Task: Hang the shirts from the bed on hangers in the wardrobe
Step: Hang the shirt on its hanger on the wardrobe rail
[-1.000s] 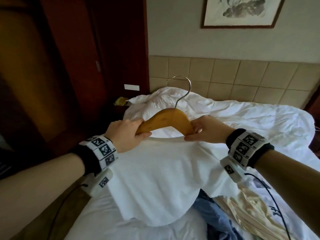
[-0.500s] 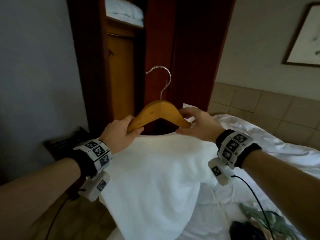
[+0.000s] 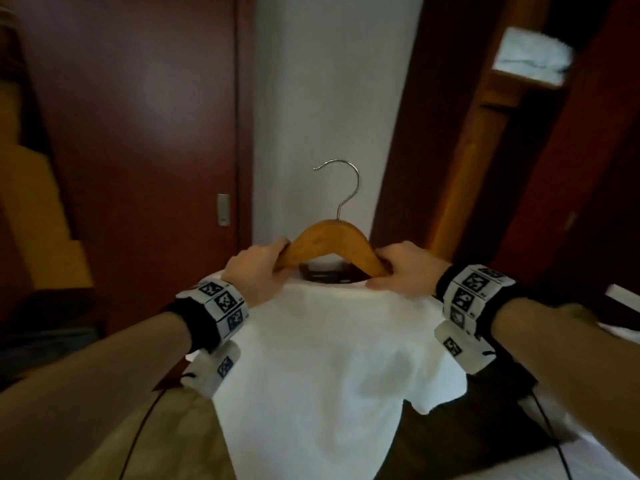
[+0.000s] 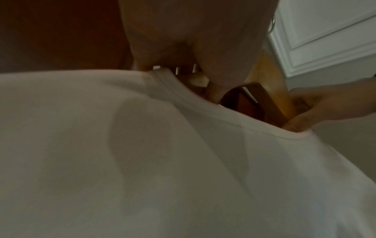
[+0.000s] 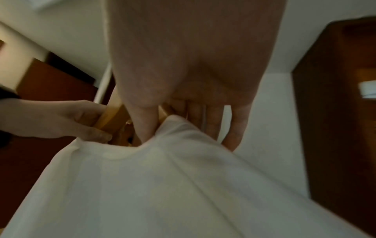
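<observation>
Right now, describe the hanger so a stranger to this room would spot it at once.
Find the white wall strip between the dark red door and the wardrobe. In front of it, the left hand and right hand grip the wooden hanger, a white shirt draped below. Its silver hook stands alone above.

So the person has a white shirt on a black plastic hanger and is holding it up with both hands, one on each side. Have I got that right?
Almost. The hanger is light wood with a metal hook, not black plastic; the head view shows that plainly. The rest holds: the white shirt hangs from it, and the left hand and right hand each grip one side.
</observation>
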A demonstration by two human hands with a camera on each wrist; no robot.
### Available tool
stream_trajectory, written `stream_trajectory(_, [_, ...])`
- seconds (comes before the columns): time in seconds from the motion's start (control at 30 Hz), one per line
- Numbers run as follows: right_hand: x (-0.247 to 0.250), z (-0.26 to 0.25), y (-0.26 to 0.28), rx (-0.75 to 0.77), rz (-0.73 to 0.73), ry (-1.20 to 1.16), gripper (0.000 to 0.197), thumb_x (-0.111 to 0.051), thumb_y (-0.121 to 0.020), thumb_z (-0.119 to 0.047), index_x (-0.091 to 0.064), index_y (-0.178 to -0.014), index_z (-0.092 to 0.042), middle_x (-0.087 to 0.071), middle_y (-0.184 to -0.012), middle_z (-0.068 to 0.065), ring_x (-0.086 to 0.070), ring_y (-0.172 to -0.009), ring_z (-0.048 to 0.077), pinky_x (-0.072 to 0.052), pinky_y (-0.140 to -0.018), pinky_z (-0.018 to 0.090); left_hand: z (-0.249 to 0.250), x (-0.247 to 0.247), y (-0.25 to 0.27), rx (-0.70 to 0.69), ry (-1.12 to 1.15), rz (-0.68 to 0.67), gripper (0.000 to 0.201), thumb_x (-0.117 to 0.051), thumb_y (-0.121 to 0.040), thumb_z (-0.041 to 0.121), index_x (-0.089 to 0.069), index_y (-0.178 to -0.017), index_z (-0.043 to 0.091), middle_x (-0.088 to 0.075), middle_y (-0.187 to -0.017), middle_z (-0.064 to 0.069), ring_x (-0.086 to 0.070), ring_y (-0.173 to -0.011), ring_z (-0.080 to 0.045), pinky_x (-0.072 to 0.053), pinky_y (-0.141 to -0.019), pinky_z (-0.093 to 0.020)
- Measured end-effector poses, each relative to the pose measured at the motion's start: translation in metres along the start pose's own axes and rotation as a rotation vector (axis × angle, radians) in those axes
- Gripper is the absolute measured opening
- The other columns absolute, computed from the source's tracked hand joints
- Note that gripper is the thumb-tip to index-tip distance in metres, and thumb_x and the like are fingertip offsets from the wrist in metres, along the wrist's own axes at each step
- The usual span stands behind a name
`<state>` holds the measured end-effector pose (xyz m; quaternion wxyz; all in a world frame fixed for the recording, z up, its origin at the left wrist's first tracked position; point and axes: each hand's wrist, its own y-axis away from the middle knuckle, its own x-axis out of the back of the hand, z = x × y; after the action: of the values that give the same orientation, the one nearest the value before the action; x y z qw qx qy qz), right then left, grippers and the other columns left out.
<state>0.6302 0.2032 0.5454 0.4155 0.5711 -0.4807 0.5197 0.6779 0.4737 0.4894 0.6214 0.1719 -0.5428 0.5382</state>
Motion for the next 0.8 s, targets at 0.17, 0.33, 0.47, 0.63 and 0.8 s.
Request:
stream_trajectory(0.17, [-0.020,-0.112,-0.111,0.290,-0.025,-0.041,0.031,-0.071,-0.085,-0.047,-0.066,-0.098,-0.019,-0.069,-0.088,-0.001,-0.066,-0.083,0.020,-0.055,-0.077,0.037,-0.119,0.061,0.042,0.230,-0.098,0.068,0.022,-0.056,-0.092,0.043,-0.042,-0.104,0.032,-0.062,-0.087,0.002,-0.064,-0.079,-0.030,-0.053,-0.071,-0.042])
stream_trajectory(0.33, [-0.047,-0.227,-0.211,0.510,-0.063,-0.029,0.031,-0.069,-0.083,-0.054,-0.067,-0.102,-0.030,-0.066,-0.088,-0.009,-0.063,-0.085,0.017,-0.053,-0.077,0.038,-0.223,0.103,0.081,0.436,-0.274,0.131,0.026,-0.054,-0.094,0.045,-0.043,-0.108,0.026,-0.058,-0.081,0.004,-0.060,-0.072,-0.025,-0.045,-0.064,-0.034])
stream_trajectory(0.47, [-0.069,-0.298,-0.277,0.639,-0.103,-0.054,0.028,-0.068,-0.083,-0.055,-0.067,-0.098,-0.032,-0.065,-0.088,-0.010,-0.063,-0.085,0.015,-0.054,-0.078,0.040,-0.298,0.129,0.090,0.551,-0.377,0.114,0.030,-0.052,-0.094,0.049,-0.041,-0.113,0.030,-0.060,-0.086,0.004,-0.064,-0.076,-0.026,-0.053,-0.068,-0.037])
stream_trajectory(0.63, [-0.067,-0.380,-0.378,0.721,-0.145,-0.064,0.036,-0.068,-0.084,-0.057,-0.069,-0.109,-0.032,-0.067,-0.098,-0.009,-0.064,-0.092,0.015,-0.052,-0.078,0.033,-0.386,0.181,0.056,0.605,-0.579,0.151,0.026,-0.055,-0.092,0.045,-0.052,-0.111,0.028,-0.051,-0.102,0.009,-0.056,-0.099,-0.017,-0.048,-0.087,-0.037])
stream_trajectory(0.8, [-0.055,-0.459,-0.477,0.802,-0.175,0.039,0.044,-0.065,-0.084,-0.062,-0.068,-0.102,-0.021,-0.066,-0.093,0.000,-0.063,-0.086,0.019,-0.053,-0.070,0.035,-0.465,0.244,0.005,0.667,-0.914,0.063,0.025,-0.049,-0.091,0.044,-0.054,-0.108,0.026,-0.053,-0.101,0.005,-0.054,-0.087,-0.018,-0.044,-0.071,-0.032])
